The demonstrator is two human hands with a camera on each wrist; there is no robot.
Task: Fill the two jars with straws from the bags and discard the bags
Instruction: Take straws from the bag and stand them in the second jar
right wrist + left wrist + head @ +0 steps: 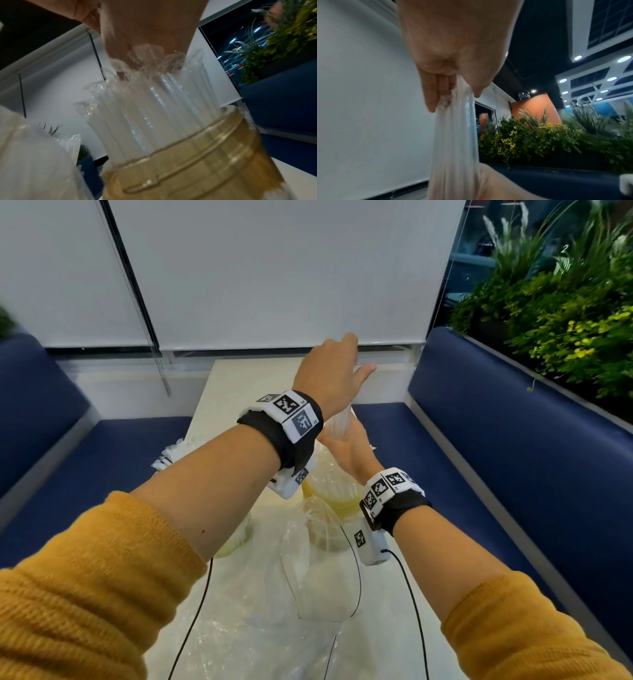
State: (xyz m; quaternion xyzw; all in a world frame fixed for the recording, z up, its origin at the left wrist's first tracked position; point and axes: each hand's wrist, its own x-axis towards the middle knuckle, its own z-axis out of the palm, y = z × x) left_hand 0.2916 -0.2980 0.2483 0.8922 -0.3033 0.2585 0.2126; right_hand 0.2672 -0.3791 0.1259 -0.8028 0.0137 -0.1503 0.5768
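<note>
1. The left hand (334, 378) is raised above the worktop (239, 378), its fingers and thumb pinched on the top of a bundle of straws (342, 422) — thin, translucent white tubes in crinkly clear wrap.
2. In the left wrist view the fingertips (433, 102) press the puckered wrapper ends against the thumb, and the straws (453, 142) hang straight down from that pinch.
3. The right hand (346, 450) is lower, curled round the same bundle just above the jar (339, 498).
4. That jar is clear plastic with a yellowish tint, round and ribbed, standing on the worktop right of centre; the right wrist view shows its threaded rim (197, 146) with many straws (150, 108) standing upright inside, their sealed tips fanned out above the mouth.
5. A second jar (236, 535), the same tinted plastic, stands to the left, mostly hidden behind the left forearm; wrapped straw ends (171, 453) show above the arm there.
6. A limp, glossy clear bag (318, 573) lies crumpled on the worktop in front of the jars — more wrinkled film (239, 628) spreads beneath it toward the near edge.
7. Both wrists carry black bands with white marker blocks, and thin black cables trail down over the film.
8. Blue padded benches (513, 440) flank the pale, smooth worktop.
</note>
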